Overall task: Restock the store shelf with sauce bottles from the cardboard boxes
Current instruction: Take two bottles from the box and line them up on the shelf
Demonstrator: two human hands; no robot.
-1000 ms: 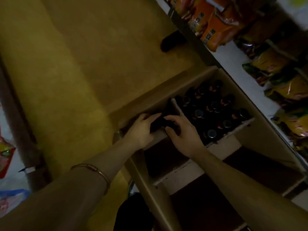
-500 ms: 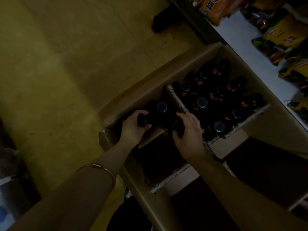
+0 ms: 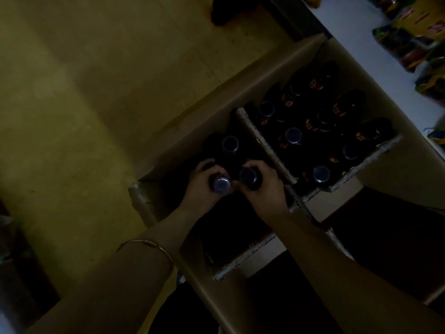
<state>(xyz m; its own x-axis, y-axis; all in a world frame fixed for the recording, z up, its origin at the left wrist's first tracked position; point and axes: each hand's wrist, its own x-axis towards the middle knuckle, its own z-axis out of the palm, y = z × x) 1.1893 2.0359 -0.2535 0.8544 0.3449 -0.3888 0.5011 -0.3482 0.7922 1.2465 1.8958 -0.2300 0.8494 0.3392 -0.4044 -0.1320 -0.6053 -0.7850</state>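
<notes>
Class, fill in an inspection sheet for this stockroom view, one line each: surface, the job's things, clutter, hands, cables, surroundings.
Surface: yellowish floor, dimly lit.
Job's things: open brown cardboard box with corrugated dividers; dark sauce bottles with round caps stand upright in the far compartment.
Clutter: dark object on the floor beyond the box; cannot tell what.
Hands: left hand grips one dark bottle; right hand grips another.
Cables: nothing seen.
Surroundings: white shelf with colourful snack packets, upper right.

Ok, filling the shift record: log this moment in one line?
left hand grips dark capped bottle | right hand grips second dark bottle | both over brown cardboard box
</notes>
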